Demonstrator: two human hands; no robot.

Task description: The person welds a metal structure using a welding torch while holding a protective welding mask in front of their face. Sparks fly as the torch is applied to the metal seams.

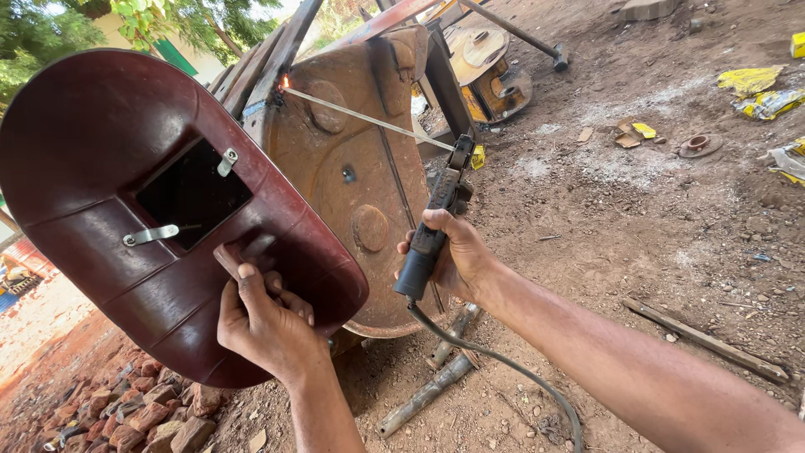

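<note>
Left hand (pixel 264 323) clenched shield (pixel 159 210) handle; right hand (pixel 453 252) clenched electrode holder (pixel 432 222). Rod (pixel 369 120) might stick if pressed into rusty drum (pixel 360 184).

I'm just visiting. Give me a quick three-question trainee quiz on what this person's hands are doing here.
1. True or false: the left hand holds the dark red shield by its handle.
2. What does the right hand grip? A) hammer B) electrode holder C) brick
3. Fill in: the rod tip glows where it meets the rusty ____.

Key: 1 true; 2 B; 3 drum.
</note>
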